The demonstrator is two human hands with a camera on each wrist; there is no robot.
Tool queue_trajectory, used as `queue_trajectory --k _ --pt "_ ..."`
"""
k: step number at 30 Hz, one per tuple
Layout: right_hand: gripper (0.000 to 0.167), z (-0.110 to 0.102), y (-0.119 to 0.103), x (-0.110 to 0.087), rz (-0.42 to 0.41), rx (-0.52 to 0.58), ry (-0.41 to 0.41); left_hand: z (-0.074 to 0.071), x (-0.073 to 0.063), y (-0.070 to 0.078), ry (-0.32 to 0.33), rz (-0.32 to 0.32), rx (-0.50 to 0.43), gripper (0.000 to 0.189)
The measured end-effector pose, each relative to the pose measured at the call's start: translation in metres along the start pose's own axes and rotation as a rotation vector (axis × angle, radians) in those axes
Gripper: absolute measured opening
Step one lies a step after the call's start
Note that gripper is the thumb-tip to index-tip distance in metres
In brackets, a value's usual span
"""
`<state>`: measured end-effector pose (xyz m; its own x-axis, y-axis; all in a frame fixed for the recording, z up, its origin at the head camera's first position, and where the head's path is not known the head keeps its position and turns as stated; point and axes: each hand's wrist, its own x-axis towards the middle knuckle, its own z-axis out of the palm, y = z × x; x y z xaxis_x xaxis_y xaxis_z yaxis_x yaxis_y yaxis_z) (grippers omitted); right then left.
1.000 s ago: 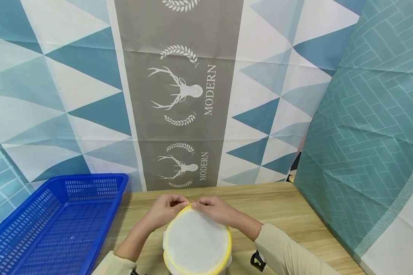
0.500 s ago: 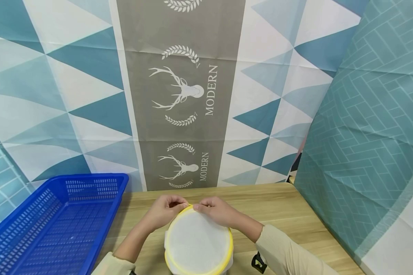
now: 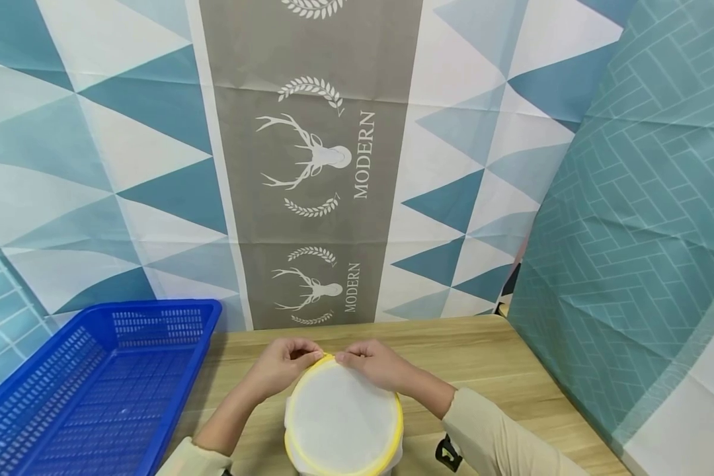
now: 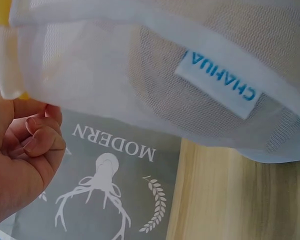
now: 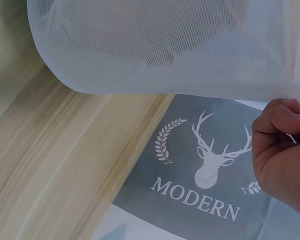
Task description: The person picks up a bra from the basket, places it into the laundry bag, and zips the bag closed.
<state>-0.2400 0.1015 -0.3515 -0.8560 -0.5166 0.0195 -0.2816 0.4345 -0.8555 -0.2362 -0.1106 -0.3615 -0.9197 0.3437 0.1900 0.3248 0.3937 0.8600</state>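
A round white mesh laundry bag (image 3: 345, 416) with a yellow zipper edge stands in front of me in the head view. At the far side of its rim, my left hand (image 3: 282, 367) pinches the yellow edge between thumb and fingers. Close beside it, my right hand (image 3: 375, 365) grips the same edge, thumb on top. The left wrist view shows the bag's see-through side, with a white label (image 4: 220, 85) reading CHAHUA in blue. In the right wrist view, the mesh side (image 5: 140, 50) hangs over the table, and the curled right hand (image 5: 285, 145) is at its corner.
A blue perforated plastic basket (image 3: 125, 390) sits on the left of the wooden table (image 3: 470, 357). Behind the table hangs a patterned cloth (image 3: 309, 218) with deer heads and triangles. A green brick-patterned sheet (image 3: 642, 231) borders the right side.
The bag has shifted very slightly to the right. My left fingertips have edged a little left along the yellow rim, while both hands keep their hold.
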Motion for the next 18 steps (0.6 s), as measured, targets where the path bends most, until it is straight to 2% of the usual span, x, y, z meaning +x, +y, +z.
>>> queue_trajectory --k 9,18 --pt "0.031 -0.0004 -0.0057 0.0039 -0.007 -0.036 -0.058 0.0029 -0.0009 0.0027 -0.008 0.017 -0.018 0.017" --pt "0.029 -0.0002 -0.0022 0.0034 -0.009 -0.005 -0.052 0.0035 -0.0009 0.0034 -0.009 0.006 -0.004 0.016"
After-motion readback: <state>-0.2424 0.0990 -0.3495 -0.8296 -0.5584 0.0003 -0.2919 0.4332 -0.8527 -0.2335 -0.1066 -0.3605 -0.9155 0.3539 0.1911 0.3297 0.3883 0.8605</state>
